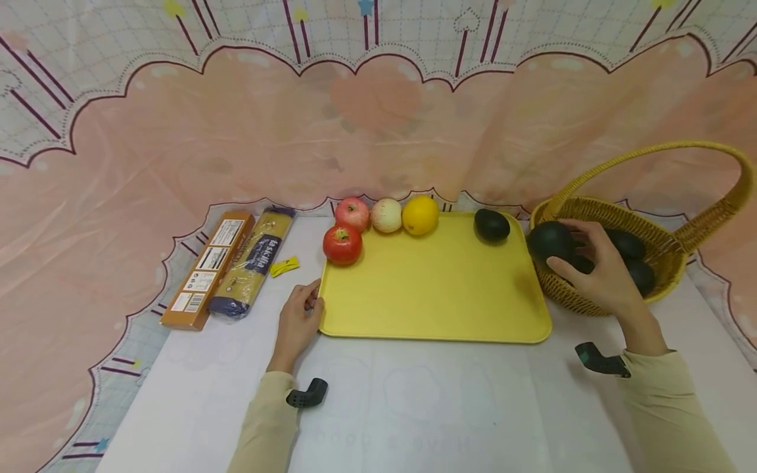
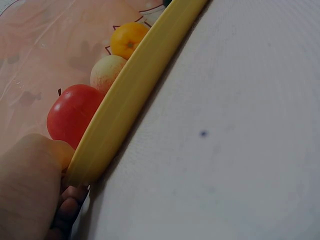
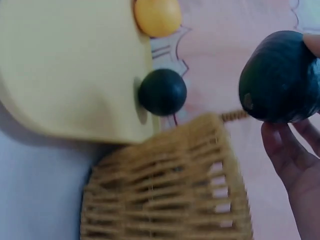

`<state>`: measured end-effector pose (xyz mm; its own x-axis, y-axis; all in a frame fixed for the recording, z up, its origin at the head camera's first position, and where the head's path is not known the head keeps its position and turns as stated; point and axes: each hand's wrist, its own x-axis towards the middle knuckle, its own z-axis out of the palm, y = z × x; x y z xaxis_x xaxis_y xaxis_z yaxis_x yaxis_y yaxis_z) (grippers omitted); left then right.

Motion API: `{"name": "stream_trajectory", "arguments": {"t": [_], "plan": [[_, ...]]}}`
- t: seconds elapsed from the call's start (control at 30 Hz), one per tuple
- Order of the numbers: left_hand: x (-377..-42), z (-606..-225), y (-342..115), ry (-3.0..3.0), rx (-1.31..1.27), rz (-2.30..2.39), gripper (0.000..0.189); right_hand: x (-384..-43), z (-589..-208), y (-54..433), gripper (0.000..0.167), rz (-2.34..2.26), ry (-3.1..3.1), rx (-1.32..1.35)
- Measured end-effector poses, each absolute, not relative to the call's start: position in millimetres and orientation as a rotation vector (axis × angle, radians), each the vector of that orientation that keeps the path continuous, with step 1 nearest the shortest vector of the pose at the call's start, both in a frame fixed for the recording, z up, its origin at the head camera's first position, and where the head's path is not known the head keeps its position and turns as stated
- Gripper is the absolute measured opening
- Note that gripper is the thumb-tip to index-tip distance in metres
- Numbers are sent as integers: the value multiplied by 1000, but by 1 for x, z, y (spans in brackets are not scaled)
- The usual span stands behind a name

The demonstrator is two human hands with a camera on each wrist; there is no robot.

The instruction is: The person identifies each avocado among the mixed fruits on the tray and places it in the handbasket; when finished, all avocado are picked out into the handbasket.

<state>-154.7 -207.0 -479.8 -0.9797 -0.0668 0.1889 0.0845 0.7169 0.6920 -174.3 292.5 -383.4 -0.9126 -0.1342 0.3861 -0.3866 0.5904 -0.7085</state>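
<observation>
My right hand (image 1: 606, 269) holds a dark green avocado (image 1: 550, 243) over the left rim of the wicker basket (image 1: 597, 302). In the right wrist view the thumb and fingertips grip that avocado (image 3: 277, 75) from opposite sides, above the basket's woven wall (image 3: 170, 185). Several more avocados (image 1: 627, 244) lie inside the basket. My left hand (image 1: 298, 322) grips the left edge of the yellow tray (image 1: 434, 339), and the left wrist view shows its thumb at the rim (image 2: 125, 105) with the fingers curled below. Another avocado (image 1: 492, 225) rests at the tray's back right.
Along the tray's back left sit a tomato (image 1: 342, 244), an apple (image 1: 352, 214), a pale round fruit (image 1: 387, 215) and an orange (image 1: 420, 215). Left of the tray lie a pasta packet (image 1: 254, 263), a brown box (image 1: 208, 269) and a small yellow packet (image 1: 284, 266). The basket's handle (image 1: 656, 148) arches high.
</observation>
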Motion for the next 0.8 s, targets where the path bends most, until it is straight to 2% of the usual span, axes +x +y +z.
{"name": "stream_trajectory", "arguments": {"t": [0.17, 0.4, 0.8], "plan": [[-155, -480, -208, -2732, -6, -1108, 39, -177, -383, 308, 66, 1313, -2504, 296], [-155, -481, -209, -2735, 2, -1107, 39, -188, -385, 322, 59, 1537, -2351, 248], [-155, -480, -208, -2745, 2, -1105, 38, -216, -374, 336, 66, 1354, -2609, -25]]}}
